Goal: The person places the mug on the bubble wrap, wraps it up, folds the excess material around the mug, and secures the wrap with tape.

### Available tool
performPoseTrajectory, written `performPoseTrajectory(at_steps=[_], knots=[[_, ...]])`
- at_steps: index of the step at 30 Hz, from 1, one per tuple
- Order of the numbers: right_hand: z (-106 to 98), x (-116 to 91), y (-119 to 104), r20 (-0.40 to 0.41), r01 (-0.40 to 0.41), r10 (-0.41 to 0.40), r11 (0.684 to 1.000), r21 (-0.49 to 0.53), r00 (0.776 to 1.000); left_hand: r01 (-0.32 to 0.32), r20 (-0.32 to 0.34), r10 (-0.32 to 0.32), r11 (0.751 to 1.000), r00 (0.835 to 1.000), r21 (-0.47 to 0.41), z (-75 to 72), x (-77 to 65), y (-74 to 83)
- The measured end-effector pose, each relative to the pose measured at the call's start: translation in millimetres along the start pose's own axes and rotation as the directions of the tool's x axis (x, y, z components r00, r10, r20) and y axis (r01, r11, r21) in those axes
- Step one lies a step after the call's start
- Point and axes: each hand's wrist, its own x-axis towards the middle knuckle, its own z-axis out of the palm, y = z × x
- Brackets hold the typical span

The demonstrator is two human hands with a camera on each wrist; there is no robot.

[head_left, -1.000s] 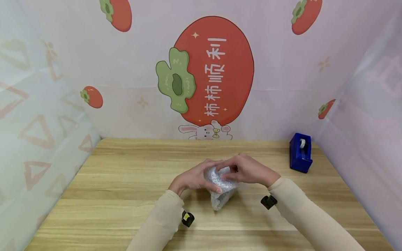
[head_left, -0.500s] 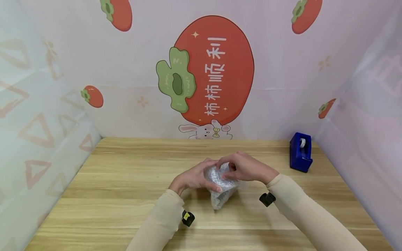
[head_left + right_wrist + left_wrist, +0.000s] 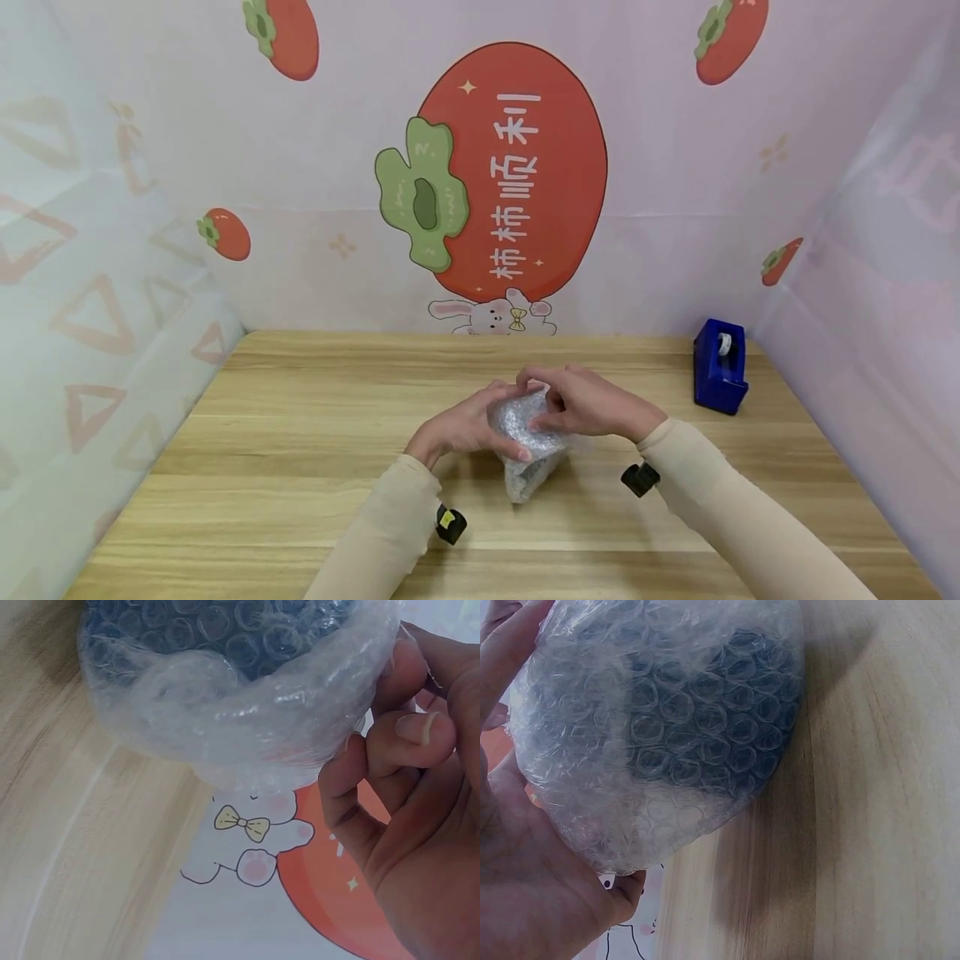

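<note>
A bundle of bubble wrap (image 3: pixel 523 427) stands on the table in the middle of the head view. Something dark blue shows through the wrap (image 3: pixel 705 712) in the left wrist view; its kind is hidden. My left hand (image 3: pixel 467 425) holds the bundle from the left, thumb at its near side and fingers round the far side. From the right, my right hand (image 3: pixel 598 407) has curled fingers on the top edge of the wrap (image 3: pixel 300 727). In the right wrist view its thumb and forefinger pinch an edge of the wrap, while the other fingers bend beside it.
A blue tape dispenser (image 3: pixel 718 367) with a white roll stands at the table's back right corner. The wooden table (image 3: pixel 315 400) ends at a printed cloth backdrop (image 3: pixel 300 275), with cloth walls at both sides.
My right forefinger has lifted and arched slightly back toward the far side of the wrap. My left hand and the bundle have stayed in place.
</note>
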Motion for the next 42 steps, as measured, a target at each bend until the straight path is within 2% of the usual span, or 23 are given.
performPoseTrajectory(at_steps=[5, 12, 18, 31, 42], knots=[[2, -3, 1, -0.012, 0.013, -0.013, 0.998, 0.054, 1.0, -0.001, 0.001, 0.001, 1.0, 1.0, -0.03, 0.1, 0.3, -0.3], [7, -9, 3, -0.081, 0.067, -0.066, 0.998, 0.009, 0.995, -0.007, -0.005, 0.007, 1.0, 1.0, -0.026, 0.4, -0.1, 0.5], [10, -14, 2, -0.102, 0.077, -0.073, 0.997, 0.029, 0.992, -0.026, 0.003, 0.026, 0.999, 1.0, -0.025, 0.8, -0.3, 1.3], [11, -13, -2, -0.081, 0.069, -0.074, 0.996, -0.061, 0.994, -0.042, 0.009, 0.042, 0.999, 0.999, -0.023, 0.5, -0.1, -0.1], [8, -10, -10, 0.001, 0.055, -0.056, 0.986, -0.158, 0.998, -0.04, 0.002, 0.04, 0.999, 0.999, -0.012, 0.9, -2.0, 0.5]])
